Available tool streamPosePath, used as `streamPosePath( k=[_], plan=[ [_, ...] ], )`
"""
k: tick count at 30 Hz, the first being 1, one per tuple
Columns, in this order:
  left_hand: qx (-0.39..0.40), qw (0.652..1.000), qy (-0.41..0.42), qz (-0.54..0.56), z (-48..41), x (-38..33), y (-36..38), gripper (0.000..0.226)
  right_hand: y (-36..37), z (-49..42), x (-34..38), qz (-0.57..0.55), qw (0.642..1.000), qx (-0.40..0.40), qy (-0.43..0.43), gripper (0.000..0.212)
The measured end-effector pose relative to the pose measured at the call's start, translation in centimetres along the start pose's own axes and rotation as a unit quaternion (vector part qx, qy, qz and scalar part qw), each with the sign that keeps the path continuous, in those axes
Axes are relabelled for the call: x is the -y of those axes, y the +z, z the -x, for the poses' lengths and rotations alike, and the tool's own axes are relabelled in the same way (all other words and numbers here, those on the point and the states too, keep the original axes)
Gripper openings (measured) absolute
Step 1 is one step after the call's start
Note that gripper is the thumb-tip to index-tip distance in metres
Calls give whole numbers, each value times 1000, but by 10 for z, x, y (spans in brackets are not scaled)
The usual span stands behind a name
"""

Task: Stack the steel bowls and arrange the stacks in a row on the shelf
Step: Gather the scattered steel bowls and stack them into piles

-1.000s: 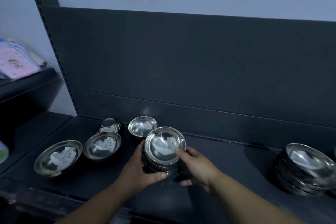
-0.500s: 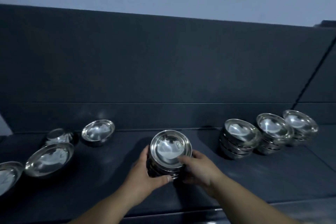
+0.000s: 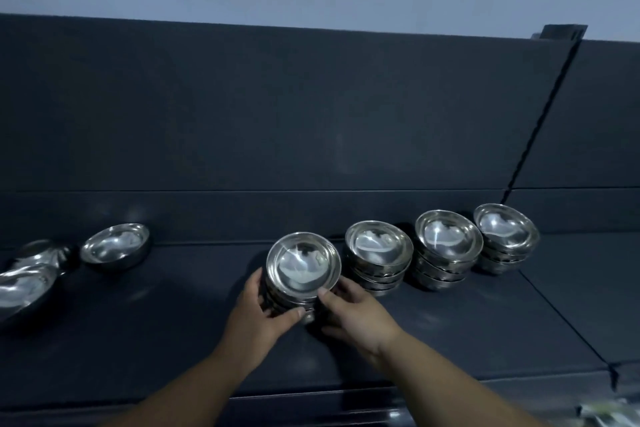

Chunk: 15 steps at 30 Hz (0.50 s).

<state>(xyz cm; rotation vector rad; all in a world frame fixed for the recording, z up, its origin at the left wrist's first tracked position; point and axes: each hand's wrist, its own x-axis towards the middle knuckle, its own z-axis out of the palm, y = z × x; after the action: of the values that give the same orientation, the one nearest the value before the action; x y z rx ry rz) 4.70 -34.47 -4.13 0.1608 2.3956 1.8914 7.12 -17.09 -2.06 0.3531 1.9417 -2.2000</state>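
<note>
- The left hand [image 3: 258, 305] and right hand [image 3: 356, 310] clasp a stack of steel bowls [image 3: 302, 274] from either side on the dark shelf [image 3: 467, 333].
- Just right of it, three finished stacks [image 3: 379, 255] stand in a row along the back panel [image 3: 277, 114].
- Loose bowls [image 3: 116, 246] lie well apart at left.

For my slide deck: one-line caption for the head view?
Both hands, left and right, set a bowl stack beside three stacks.
</note>
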Motion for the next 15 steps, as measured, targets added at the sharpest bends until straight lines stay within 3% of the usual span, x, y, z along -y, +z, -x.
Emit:
streamPosePath(
  k=[4, 8, 11, 15],
  plan=[
    [-45, 998, 3, -42, -10, -4, 10, 72, -4, -18, -2, 40, 999, 24, -16, 44],
    [-79, 993, -17, -82, -14, -12, 13, 70, -5, -33, -7, 64, 998, 18, -17, 66],
    [-70, 989, -41, -121, -8, -4, 11, 77, -6, -36, -19, 108, 994, -16, -11, 46],
    [-46, 962, -65, -261, 14, 8, 0, 76, 2, -27, -34, 283, 959, -33, 5, 45]
  ],
)
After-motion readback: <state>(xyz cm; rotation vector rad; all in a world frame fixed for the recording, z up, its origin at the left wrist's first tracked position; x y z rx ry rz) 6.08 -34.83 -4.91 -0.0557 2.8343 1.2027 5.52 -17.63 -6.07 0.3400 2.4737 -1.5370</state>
